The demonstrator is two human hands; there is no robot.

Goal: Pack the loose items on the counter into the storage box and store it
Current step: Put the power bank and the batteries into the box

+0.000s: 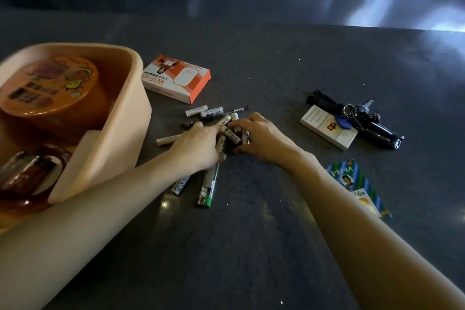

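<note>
A pale peach storage box stands at the left of the dark counter, holding an orange round tub and a brown tape roll. In the middle lies a heap of white batteries and pens. My left hand and my right hand meet over this heap, fingers curled around several batteries from both sides. A green-capped pen sticks out below my left hand.
An orange-and-white WiFi box lies beside the storage box. At the right are a white packet, a black torch with keys and a striped blue-green card. The counter's far edge runs along the top.
</note>
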